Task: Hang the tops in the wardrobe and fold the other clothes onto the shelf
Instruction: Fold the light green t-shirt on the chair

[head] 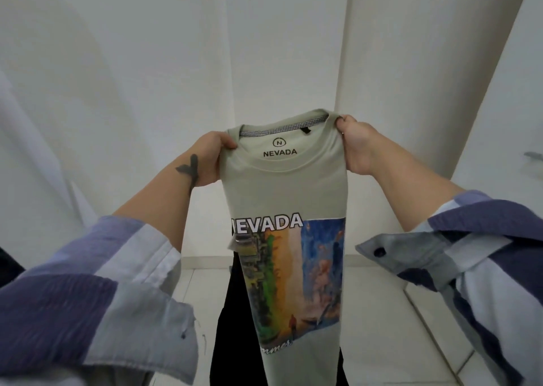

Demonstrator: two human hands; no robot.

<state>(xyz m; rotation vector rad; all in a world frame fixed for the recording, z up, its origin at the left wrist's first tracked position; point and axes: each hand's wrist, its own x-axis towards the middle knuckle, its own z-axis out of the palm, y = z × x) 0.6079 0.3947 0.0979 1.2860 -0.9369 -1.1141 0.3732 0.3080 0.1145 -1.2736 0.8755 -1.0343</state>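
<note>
A pale green T-shirt [282, 188] with "NEVADA" lettering and a colourful print hangs in front of me, front side facing me, its sides folded in so it looks narrow. My left hand [210, 159] grips the left shoulder at the collar. My right hand [357, 144] grips the right shoulder at the collar. Both arms are raised and wear striped blue and white sleeves. No hanger shows in the shirt.
White walls or wardrobe panels [279, 38] fill the background, with a corner edge [345, 47] right of centre. A white door with a grey handle [533, 156] stands at the far right. A white tiled floor [382, 297] lies below, and dark trousers [232, 327] show behind the shirt.
</note>
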